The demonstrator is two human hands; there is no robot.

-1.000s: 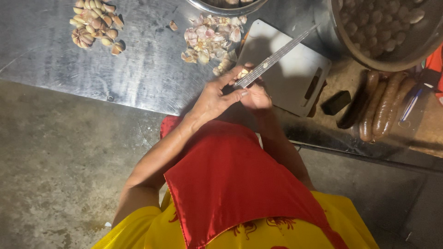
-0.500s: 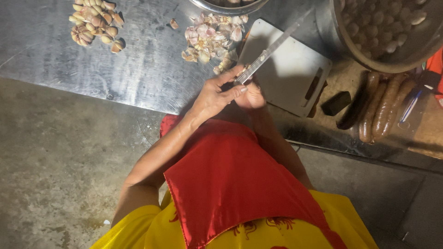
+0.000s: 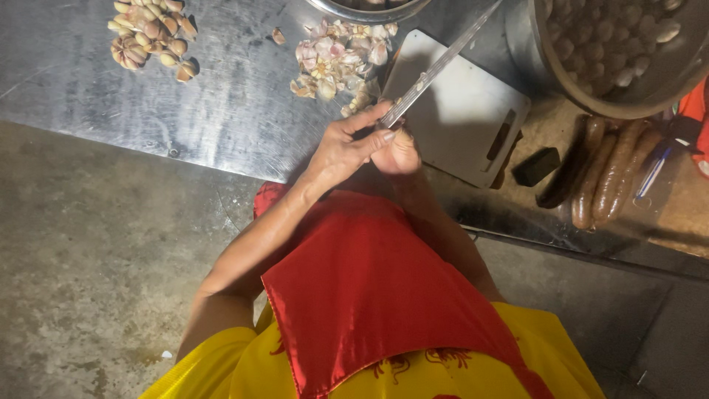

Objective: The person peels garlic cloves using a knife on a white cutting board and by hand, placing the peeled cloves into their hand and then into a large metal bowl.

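The right hand (image 3: 402, 151) is closed tight around the handle of a long knife (image 3: 436, 70), whose blade slants up toward one o'clock over the white cutting board (image 3: 473, 125). The left hand (image 3: 347, 144) curls against it, fingertips pinched at the blade's base; whatever they hold is hidden. Garlic skins (image 3: 336, 63) lie at eleven o'clock on the steel table (image 3: 221, 111).

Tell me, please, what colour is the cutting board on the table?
White, seen best in the head view: the cutting board.
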